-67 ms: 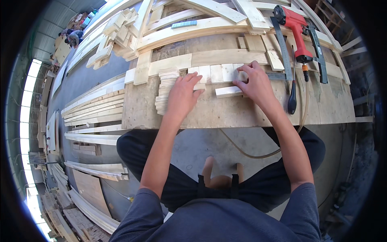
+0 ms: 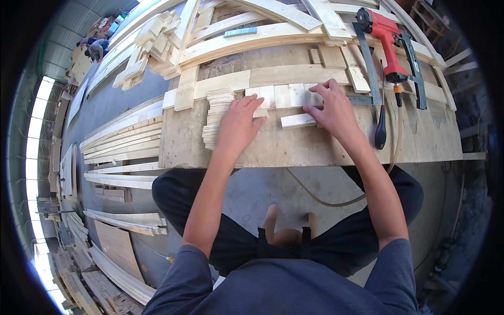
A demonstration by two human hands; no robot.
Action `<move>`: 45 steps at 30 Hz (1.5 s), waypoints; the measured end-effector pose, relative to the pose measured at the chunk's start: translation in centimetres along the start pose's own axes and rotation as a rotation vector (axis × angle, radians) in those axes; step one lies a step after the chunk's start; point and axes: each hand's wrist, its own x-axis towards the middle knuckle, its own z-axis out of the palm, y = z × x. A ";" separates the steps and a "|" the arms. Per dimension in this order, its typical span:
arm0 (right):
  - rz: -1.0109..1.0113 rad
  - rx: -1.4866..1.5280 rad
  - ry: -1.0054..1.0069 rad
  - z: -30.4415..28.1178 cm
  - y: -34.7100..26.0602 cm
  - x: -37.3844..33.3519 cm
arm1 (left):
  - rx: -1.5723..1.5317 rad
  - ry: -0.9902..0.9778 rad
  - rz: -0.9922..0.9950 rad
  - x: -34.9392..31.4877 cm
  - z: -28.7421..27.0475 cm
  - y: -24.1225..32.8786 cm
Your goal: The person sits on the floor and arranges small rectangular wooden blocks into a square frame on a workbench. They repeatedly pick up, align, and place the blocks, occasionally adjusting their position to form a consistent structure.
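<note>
A row of small pale wooden blocks [image 2: 282, 96] lies edge to edge on the workbench. My left hand [image 2: 239, 124] rests at the row's left end, fingers stretched out and thumb apart. A short wooden piece [image 2: 260, 113] shows between its thumb and fingers. To its left stands a stack of thin wooden slats [image 2: 215, 125]. At the row's right end, my right hand [image 2: 336, 111] has thumb and forefinger around the end block, partly hidden by the fingers. A loose wooden strip [image 2: 297, 121] lies nearer me, its right end beneath this hand.
A red nail gun [image 2: 387, 44] with an air hose lies at the right, beside a metal square [image 2: 370, 68] and a dark-handled screwdriver [image 2: 380, 131]. Long boards [image 2: 252, 44] cover the far side. A blue block [image 2: 240, 32] sits on them. Two people work far left.
My right thumb and hand have shifted very slightly; otherwise the blocks and my left hand stay in place.
</note>
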 end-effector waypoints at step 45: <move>-0.225 -0.069 -0.248 -1.8 -1.7 -2.2 | 0.023 0.086 -0.104 -2.7 2.1 1.1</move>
